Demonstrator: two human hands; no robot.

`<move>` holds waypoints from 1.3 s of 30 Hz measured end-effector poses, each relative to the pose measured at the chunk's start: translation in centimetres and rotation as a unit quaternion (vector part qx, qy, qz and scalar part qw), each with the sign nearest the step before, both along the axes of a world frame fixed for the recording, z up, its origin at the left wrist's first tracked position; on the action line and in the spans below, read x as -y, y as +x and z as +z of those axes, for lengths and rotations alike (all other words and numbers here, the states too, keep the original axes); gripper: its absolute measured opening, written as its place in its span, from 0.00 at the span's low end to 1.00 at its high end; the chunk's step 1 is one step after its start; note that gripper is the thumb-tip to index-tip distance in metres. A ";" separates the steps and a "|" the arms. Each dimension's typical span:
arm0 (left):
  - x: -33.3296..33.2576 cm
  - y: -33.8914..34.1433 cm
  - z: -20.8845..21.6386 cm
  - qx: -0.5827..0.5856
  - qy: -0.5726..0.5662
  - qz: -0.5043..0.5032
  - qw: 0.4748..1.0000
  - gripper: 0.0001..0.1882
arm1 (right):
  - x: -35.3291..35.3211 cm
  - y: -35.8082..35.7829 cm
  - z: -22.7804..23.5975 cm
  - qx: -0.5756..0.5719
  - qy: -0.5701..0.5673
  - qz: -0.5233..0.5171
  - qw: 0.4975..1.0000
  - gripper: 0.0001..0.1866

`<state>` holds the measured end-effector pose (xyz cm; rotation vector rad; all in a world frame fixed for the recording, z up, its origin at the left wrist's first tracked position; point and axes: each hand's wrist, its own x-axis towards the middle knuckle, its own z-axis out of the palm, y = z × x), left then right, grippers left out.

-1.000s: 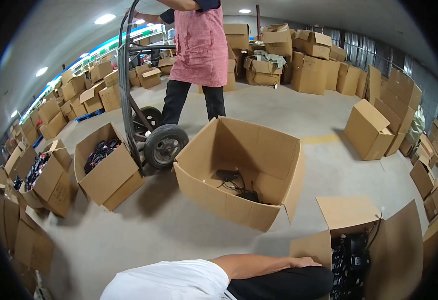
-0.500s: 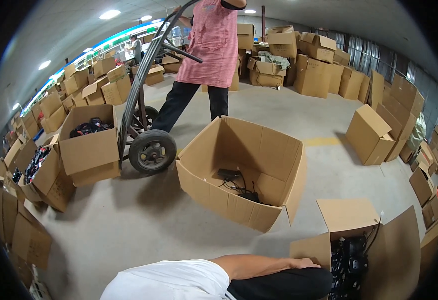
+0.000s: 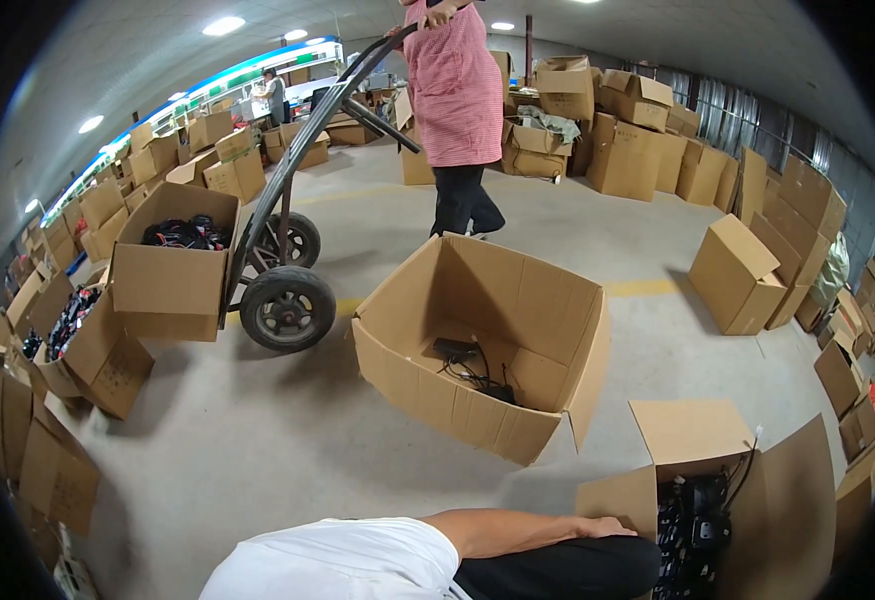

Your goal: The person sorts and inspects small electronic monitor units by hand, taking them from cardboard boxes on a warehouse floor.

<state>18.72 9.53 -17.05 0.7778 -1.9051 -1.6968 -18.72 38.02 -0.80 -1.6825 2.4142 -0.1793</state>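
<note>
My left hand (image 3: 606, 527) lies on my black-trousered knee, fingers loosely stretched and holding nothing I can see. My right hand is out of view. Close beside the left hand stands an open carton (image 3: 696, 425) packed with black boxy devices (image 3: 710, 530), with a cable rising from it. Ahead of me, a large open carton (image 3: 483, 425) holds a few black power-adapter-like blocks (image 3: 455, 348) with cables. Neither carton is being touched by the visible hand.
A person in a pink checked apron (image 3: 456, 95) grips a two-wheeled hand truck (image 3: 288, 308) at the far left. It carries a carton (image 3: 170, 290) of dark cabled items. Another open carton (image 3: 108, 360) stands left of it. Stacked cartons (image 3: 626, 155) line the back and right.
The person has stepped right and tilted the hand truck back, and its carton is raised and shifted slightly left. My left hand has stayed on my knee.
</note>
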 end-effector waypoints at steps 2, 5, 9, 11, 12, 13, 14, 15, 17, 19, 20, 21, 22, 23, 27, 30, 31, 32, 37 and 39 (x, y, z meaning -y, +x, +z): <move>0.3 -0.1 -0.7 0.004 0.022 0.009 1.000 0.37 | 0.5 1.5 1.4 0.033 -0.009 -0.005 0.999 0.21; 0.7 -0.6 -1.0 0.030 0.057 0.021 0.998 0.37 | 0.1 -0.3 -0.2 0.004 -0.002 0.009 1.000 0.20; 0.3 -0.2 -0.3 0.030 0.085 0.020 0.996 0.39 | -0.5 -7.7 -8.0 0.342 -0.071 -0.192 0.917 0.19; 0.2 -0.5 0.4 0.020 0.076 0.018 0.997 0.39 | -0.5 -7.3 -6.5 0.308 -0.062 -0.179 0.932 0.20; 0.3 -0.6 0.4 0.039 0.076 0.012 0.996 0.40 | -0.4 -7.0 -6.1 0.280 -0.051 -0.167 0.944 0.20; 0.3 -0.7 0.5 0.057 0.076 0.006 0.995 0.40 | -0.3 -6.7 -5.7 0.252 -0.041 -0.155 0.955 0.21; 0.4 -0.6 0.3 0.058 0.076 0.010 0.995 0.40 | -0.1 -6.4 -5.6 0.225 -0.029 -0.142 0.964 0.21; 0.6 -0.5 0.0 0.065 0.077 0.013 0.995 0.41 | 0.0 -6.0 -5.5 0.198 -0.018 -0.129 0.971 0.21; 0.6 -0.4 -0.7 0.072 0.077 0.018 0.994 0.42 | 0.1 -5.4 -5.0 0.142 0.003 -0.105 0.984 0.22; 0.5 0.0 -1.5 0.052 0.020 0.057 0.997 0.44 | 0.5 -4.7 -4.5 0.085 0.024 -0.076 0.993 0.23; 0.5 0.1 -1.5 0.051 0.018 0.059 0.997 0.44 | 0.5 -4.5 -4.2 0.055 0.032 -0.064 0.996 0.23; 0.4 0.5 -1.6 0.057 0.033 0.057 0.996 0.44 | 0.8 -4.2 -3.9 0.027 0.040 -0.050 0.998 0.24; 0.4 1.1 -1.6 0.064 0.047 0.057 0.995 0.45 | 1.3 -4.0 -3.8 -0.001 0.048 -0.033 0.998 0.24; 0.2 -0.5 -0.9 0.053 0.041 0.035 0.997 0.45 | -0.5 -4.2 -2.6 -0.041 0.052 -0.046 0.997 0.25; 0.3 1.1 1.0 0.165 -0.035 -0.077 0.983 0.30 | 0.1 -3.5 -2.1 -0.019 0.061 -0.055 0.996 0.24; -0.1 2.3 2.0 0.173 -0.055 -0.062 0.981 0.28 | 0.6 -4.5 -3.5 -0.026 0.035 -0.019 0.999 0.24; -0.8 2.0 2.9 0.113 -0.078 -0.052 0.989 0.34 | -0.2 -5.1 -3.8 -0.029 0.028 -0.020 0.999 0.24; -1.3 2.0 3.7 0.055 -0.099 -0.035 0.993 0.43 | -0.4 -5.0 -3.6 -0.031 0.020 -0.014 0.999 0.24; -1.2 1.7 3.4 0.134 -0.050 -0.028 0.989 0.43 | 0.4 -3.7 -3.1 -0.018 0.059 -0.005 0.998 0.25; -1.4 1.3 2.0 0.159 -0.038 -0.024 0.986 0.43 | 1.1 -4.3 -3.7 -0.013 0.068 -0.012 0.998 0.26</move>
